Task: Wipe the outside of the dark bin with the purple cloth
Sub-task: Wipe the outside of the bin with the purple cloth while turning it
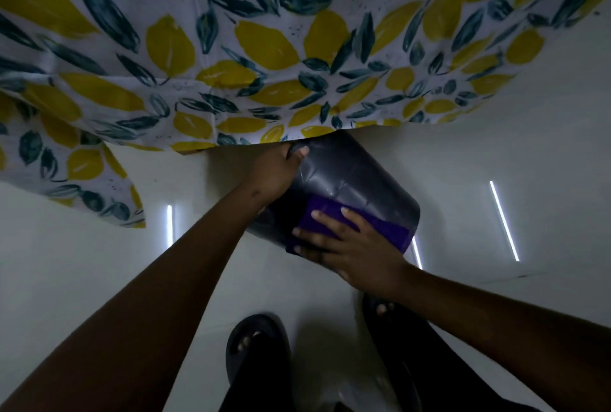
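Right hand (347, 246) spread flat, fingers wide and palm down, pressing the purple cloth (386, 229) against the side of the dark bin (357, 177). Cloth pinned between palm and bin wall, showing past the fingertips toward the left and out toward the bin's lower right corner. Fingers pointing up and left across the cloth, thumb toward the near edge of the bin.

Left hand (274, 173) higher up, curled around the bin's upper left edge, close to the rim, fingers wrapped onto the dark surface, gripping it. Bin tilted, its upper end tucked under the hanging edge of a patterned tablecloth (231, 64), its lower end closer to the camera. Creases and faint shine visible on the bin's side between the two hands. Cloth on the lower part of that side, well below the left hand, directly under the right.

Tablecloth white with yellow lemons and dark teal leaves, draped across the top of the view, one corner hanging down at the left. Pale glossy floor (99, 263) beneath, with thin bright light reflections. Two feet in dark sandals (258, 349) at the bottom of the view, below the forearms.
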`<state>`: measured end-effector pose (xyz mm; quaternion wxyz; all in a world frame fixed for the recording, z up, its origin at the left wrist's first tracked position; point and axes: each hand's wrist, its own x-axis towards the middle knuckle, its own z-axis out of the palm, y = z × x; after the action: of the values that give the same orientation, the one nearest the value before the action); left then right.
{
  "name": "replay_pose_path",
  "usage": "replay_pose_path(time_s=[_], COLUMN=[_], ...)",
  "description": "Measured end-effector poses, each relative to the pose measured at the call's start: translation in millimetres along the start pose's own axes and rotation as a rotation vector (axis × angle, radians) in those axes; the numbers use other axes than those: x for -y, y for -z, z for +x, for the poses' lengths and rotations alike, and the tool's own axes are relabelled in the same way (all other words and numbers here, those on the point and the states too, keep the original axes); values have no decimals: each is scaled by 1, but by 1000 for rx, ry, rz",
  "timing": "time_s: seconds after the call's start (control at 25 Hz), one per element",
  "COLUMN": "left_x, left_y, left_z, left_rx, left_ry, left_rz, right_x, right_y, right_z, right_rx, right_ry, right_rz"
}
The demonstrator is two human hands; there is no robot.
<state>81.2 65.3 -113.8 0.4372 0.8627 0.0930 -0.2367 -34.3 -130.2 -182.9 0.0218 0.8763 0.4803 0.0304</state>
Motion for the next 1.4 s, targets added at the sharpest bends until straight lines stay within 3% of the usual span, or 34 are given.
replay_pose_path(time_s=[0.08,0.2,0.24,0.28,0.44,0.52,0.6,0.72,0.8,0.88,1.04,1.24,1.4], left_x=[3,2,2,1,12,13,12,10,7,6,10,10,14], left_y=[-4,-4,-4,-3,-5,-7,-8,-10,-10,-8,-7,-4,-4], left_z=[-1,0,3,4,1,-2,-6,-14,-17,-12,-1,-1,-5], left_rx=[-49,-62,-67,-69,-54,-42,-64,-100,-109,-138,-145,-100,-88], left_ry=[11,38,41,37,1,5,3,-19,-12,10,38,82,51], left_rz=[-21,-51,-65,-81,-152,-170,-142,-187,-214,-168,-70,-118,-104], right_x=[-18,-47,-45,-38,-4,-9,-32,-98,-111,-83,-16,3,-4], right_y=[0,16,19,18,0,1,5,4,2,2,10,-5,-1], right_z=[11,36,39,39,17,18,27,21,10,5,4,5,5], right_rx=[-59,-91,-96,-95,3,-11,-64,-55,16,-23,29,80,38], right_ry=[-145,-724,-788,-752,-128,-142,-423,-1016,-1192,-1116,-758,-288,-239], right_rz=[12,341,355,304,44,72,180,487,631,539,227,26,125])
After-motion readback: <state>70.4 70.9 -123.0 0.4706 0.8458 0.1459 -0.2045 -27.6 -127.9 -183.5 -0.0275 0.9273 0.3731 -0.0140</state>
